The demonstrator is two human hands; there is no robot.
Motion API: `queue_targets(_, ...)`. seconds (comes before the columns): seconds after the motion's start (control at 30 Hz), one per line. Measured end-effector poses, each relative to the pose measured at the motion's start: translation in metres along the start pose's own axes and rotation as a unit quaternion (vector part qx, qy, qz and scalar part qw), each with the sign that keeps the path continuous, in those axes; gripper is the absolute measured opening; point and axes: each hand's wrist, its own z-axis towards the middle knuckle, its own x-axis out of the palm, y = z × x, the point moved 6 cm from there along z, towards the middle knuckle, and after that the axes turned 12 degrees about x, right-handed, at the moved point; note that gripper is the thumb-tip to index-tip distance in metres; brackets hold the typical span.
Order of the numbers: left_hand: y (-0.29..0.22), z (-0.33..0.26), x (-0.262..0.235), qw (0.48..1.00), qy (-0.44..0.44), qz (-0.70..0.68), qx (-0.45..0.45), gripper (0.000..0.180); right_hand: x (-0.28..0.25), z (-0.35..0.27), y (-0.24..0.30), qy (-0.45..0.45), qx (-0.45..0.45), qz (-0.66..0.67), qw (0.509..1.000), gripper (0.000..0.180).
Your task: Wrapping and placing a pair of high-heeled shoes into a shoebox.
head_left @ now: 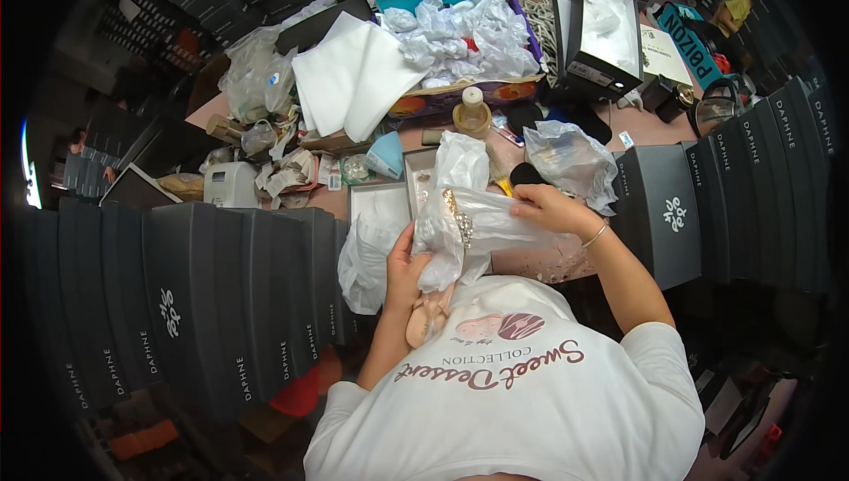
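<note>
A beige shoe [423, 322] with a gold and rhinestone trim [462, 223] is partly wrapped in white tissue paper [437, 274]. My left hand [403, 271] is closed around the wrapped shoe, just in front of my shirt. My right hand [550, 212] pinches a thin clear plastic bag [506, 221], which stretches from the trim out to the right. Much of the shoe is covered by the wrapping and my left fingers. Beyond my hands lies an open shoe box [414, 165] with white paper beside it.
Stacked dark shoe boxes line the left [208, 304] and right [659, 207] sides. Crumpled white paper [460, 39] fills a carton at the back. White sheets [349, 74], a bottle [472, 110], a crumpled clear bag [573, 161] and a white machine [232, 186] crowd the table.
</note>
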Motion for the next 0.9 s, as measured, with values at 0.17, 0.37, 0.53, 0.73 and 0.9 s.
queue_targets(0.17,0.005,0.037,0.006,0.996,-0.046,0.04,0.069,0.061,-0.003,0.032,0.033,-0.098,0.0,0.066,0.993,0.024)
queue_targets(0.37,0.076,0.038,0.02,0.987,-0.152,-0.045,0.008,0.053,0.075,0.051,0.084,-0.152,-0.055,-0.115,0.98,0.016)
queue_targets(0.53,0.034,0.037,0.024,0.972,0.036,-0.198,-0.121,0.066,0.096,0.016,0.068,-0.137,-0.117,-0.199,0.963,0.015)
queue_targets(0.73,0.02,0.062,0.026,0.98,0.145,0.133,0.021,0.079,0.093,-0.029,0.089,-0.107,-0.235,-0.192,0.947,0.03)
queue_targets(0.9,0.025,0.062,0.019,0.957,0.164,0.233,0.048,0.08,0.081,-0.021,0.053,-0.135,-0.072,-0.295,0.943,0.041)
